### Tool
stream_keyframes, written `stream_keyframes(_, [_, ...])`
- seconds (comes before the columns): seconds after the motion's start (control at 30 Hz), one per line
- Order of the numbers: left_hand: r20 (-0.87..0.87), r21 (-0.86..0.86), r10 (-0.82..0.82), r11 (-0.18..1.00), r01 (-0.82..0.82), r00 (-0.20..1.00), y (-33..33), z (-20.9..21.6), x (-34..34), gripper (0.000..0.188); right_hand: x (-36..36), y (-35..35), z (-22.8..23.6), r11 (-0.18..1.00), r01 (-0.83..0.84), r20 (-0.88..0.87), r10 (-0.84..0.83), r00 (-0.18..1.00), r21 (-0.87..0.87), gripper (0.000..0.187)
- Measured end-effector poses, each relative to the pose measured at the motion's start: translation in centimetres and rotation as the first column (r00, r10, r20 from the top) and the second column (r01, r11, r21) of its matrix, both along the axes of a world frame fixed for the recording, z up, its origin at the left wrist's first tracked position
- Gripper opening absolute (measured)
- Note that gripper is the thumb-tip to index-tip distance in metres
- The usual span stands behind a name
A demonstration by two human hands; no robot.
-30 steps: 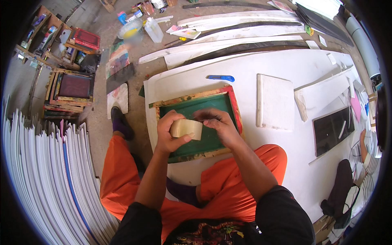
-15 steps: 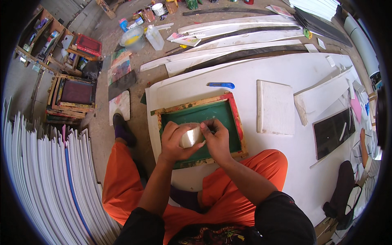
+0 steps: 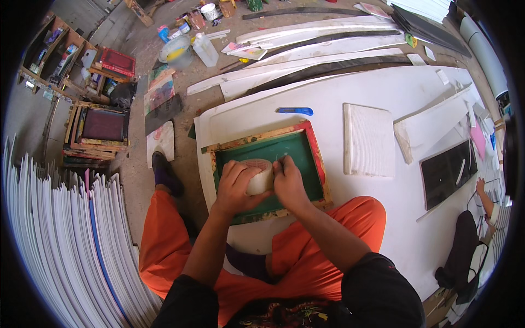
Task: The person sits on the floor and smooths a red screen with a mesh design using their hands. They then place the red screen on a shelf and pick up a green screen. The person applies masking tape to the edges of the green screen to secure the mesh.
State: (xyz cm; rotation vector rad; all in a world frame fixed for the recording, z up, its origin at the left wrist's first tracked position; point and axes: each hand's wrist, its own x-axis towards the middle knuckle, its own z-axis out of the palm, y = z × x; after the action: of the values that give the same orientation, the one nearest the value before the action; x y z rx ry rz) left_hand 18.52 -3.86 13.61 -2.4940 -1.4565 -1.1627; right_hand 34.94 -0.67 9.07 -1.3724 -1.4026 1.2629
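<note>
My left hand [image 3: 234,188] is wrapped round a wide roll of packing tape [image 3: 259,177], its fingers over the left side and thumb at the front. Against the roll's right edge, my right hand [image 3: 289,183] is closed in a pinch, seemingly on the end of the tape; the strip itself is too small to see well. Both hands are over a screen-printing frame [image 3: 311,145] with green mesh and a paint-stained wooden border. That frame lies in front of me on a white sheet [image 3: 333,216]. Beyond it is a blue utility knife [image 3: 295,111].
To the right lie a whitish rectangular pad [image 3: 369,141] and a black panel [image 3: 448,175]. Long board strips [image 3: 306,65] stretch across the far side. Upright sheets [image 3: 60,240] are stacked at my left. Another person's hand [image 3: 483,192] shows at the right rim.
The roll has turned in my left hand, so its open core now faces up more. My right fingers have curled into a tighter pinch. The other person's hand has moved at the right rim.
</note>
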Motion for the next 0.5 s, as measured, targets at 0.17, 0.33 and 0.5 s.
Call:
stream_keyframes(0.17, [0.027, 0.027, 0.024, 0.999, -0.025, 0.999, 0.0, -0.1, 0.2, 0.060, 0.1, 0.6, -0.7, 0.980, -0.013, -0.216, -0.031, 0.976, -0.198, 0.024])
stream_keyframes(0.33, [0.043, 0.074, 0.052, 0.996, -0.055, 0.998, 0.1, 0.0, -0.2, 0.061, 0.3, 0.2, 1.0, 0.928, -0.067, -0.510, -0.140, 0.849, -0.366, 0.030])
stream_keyframes(0.5, [0.010, 0.078, 0.055, 0.995, -0.055, 0.998, 0.1, -0.2, -0.6, 0.061, 0.2, 0.1, 1.9, 0.908, -0.075, -0.538, -0.175, 0.824, -0.411, 0.027])
